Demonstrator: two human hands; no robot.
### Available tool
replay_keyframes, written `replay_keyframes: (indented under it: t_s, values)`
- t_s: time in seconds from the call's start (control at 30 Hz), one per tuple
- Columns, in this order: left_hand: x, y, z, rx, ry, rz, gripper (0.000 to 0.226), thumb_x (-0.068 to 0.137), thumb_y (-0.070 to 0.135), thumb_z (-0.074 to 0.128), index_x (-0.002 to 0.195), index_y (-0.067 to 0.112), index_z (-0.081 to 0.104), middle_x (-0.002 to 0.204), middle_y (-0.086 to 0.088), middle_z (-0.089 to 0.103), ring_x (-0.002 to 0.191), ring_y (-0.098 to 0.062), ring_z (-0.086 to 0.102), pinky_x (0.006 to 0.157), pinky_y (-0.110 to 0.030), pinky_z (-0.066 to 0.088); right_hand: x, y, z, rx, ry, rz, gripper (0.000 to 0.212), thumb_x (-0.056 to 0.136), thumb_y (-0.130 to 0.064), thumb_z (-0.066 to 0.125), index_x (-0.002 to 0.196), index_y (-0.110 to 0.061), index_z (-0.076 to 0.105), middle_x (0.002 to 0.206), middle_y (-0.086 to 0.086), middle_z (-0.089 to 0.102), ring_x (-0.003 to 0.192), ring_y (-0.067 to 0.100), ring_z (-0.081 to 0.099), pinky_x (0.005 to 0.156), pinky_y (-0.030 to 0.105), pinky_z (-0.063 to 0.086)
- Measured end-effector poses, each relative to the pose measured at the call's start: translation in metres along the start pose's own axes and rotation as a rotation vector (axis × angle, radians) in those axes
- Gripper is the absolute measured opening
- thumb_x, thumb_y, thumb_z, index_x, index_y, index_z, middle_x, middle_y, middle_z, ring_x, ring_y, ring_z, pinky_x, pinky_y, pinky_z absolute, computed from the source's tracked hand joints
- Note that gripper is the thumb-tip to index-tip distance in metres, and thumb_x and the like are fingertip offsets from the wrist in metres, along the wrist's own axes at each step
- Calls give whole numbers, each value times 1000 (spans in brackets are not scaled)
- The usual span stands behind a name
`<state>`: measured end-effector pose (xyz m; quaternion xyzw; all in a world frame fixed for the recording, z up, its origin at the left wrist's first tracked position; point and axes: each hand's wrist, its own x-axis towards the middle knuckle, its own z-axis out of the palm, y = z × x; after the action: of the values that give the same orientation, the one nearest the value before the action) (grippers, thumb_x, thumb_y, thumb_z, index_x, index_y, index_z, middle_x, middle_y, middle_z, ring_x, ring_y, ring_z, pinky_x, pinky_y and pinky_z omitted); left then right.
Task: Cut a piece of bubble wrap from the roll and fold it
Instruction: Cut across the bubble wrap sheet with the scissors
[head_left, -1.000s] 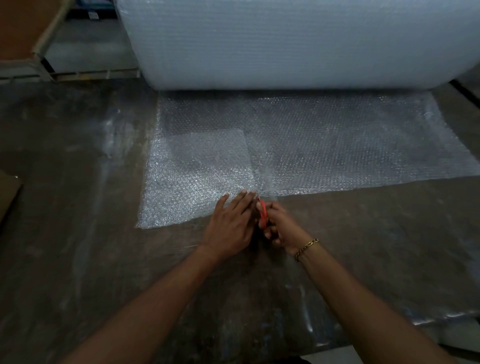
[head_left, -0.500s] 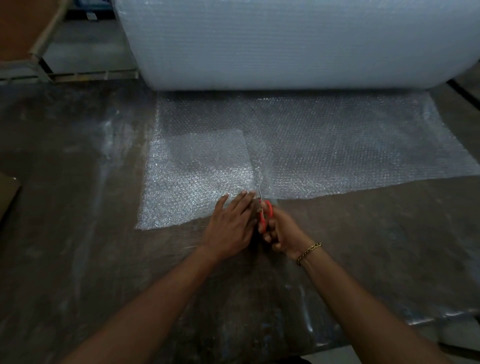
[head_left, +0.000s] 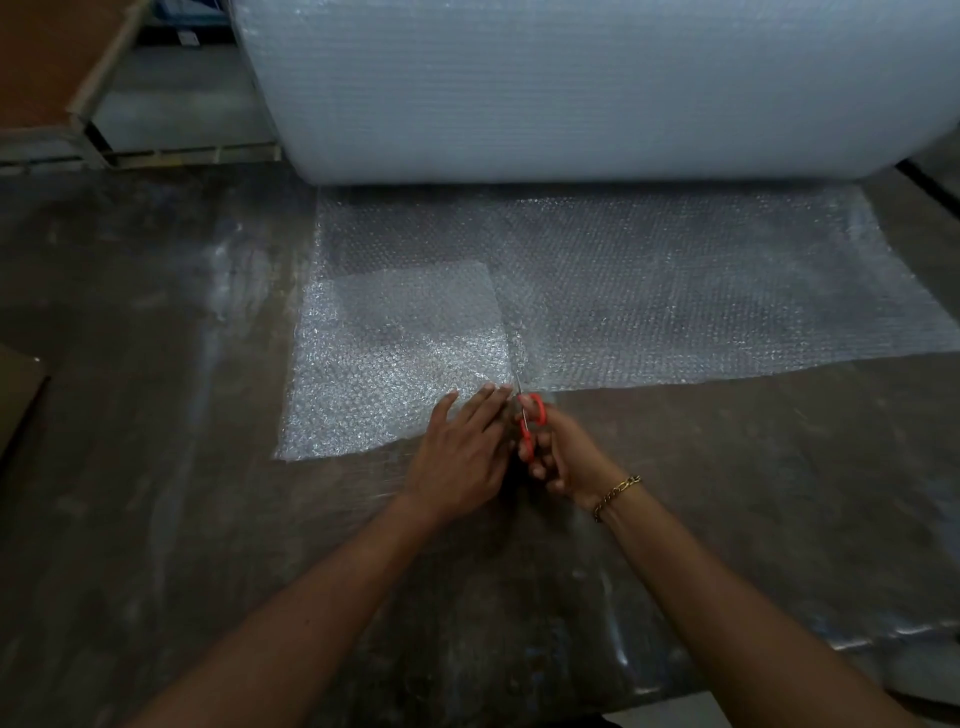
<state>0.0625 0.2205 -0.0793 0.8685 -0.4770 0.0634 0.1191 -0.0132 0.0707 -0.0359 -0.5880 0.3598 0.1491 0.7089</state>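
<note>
A huge roll of bubble wrap (head_left: 597, 88) lies across the back, and its loose sheet (head_left: 675, 291) spreads forward over the dark table (head_left: 156, 467). The sheet's left part (head_left: 395, 364) looks thicker and reaches nearer to me. My left hand (head_left: 460, 452) presses flat on that part's near right corner, fingers straight. Beside it, my right hand (head_left: 561, 457) grips red-handled scissors (head_left: 530, 421). Their blades point away from me into the sheet's near edge, at the seam between the two parts.
A brown board with a pale frame (head_left: 62, 67) leans at the back left. A piece of cardboard (head_left: 15, 395) pokes in at the left edge. Clear plastic film (head_left: 779, 597) covers the table's near right side, whose edge runs along the lower right.
The scissors have crept forward into the sheet's near edge, and their red handles have spread apart. My left hand stays pressed in the same spot.
</note>
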Motion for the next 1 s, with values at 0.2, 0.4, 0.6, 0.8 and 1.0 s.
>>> replay_keyframes:
  t_s: [0.2,0.4,0.6,0.8,1.0]
  values:
    - [0,1,-2,9,13,8,52,97,34,40,144,15,51,156,-3,44,146,-21,38,116,-52,29,-2,4,4,-42,8,-91,42,95,-65,48,99,-24,53,64,-6,57,41,7,42,40,11,22]
    - [1,1,-5,8,-8,4,51,98,33,38,145,17,50,157,-2,43,146,-21,37,116,-51,28,0,3,6,-46,25,-163,31,99,-56,52,100,-26,46,65,-3,57,41,8,42,41,11,22]
    - [1,0,-6,12,-49,10,54,96,33,38,147,17,46,159,-1,39,148,-20,33,118,-51,25,-4,2,7,-28,24,-162,34,98,-60,50,99,-26,49,64,-4,58,40,8,42,41,11,22]
    - [2,1,-8,-5,-53,-7,56,94,32,41,147,17,46,159,-1,40,148,-19,33,117,-51,26,-5,2,6,-21,25,-187,29,99,-53,54,96,-25,48,65,-2,55,39,7,38,37,11,20]
    - [1,2,-10,-10,-54,7,56,94,33,37,146,16,48,157,-2,42,147,-20,36,116,-53,29,-6,4,6,-7,12,-169,31,99,-58,49,96,-27,50,65,-2,56,40,7,38,38,12,20]
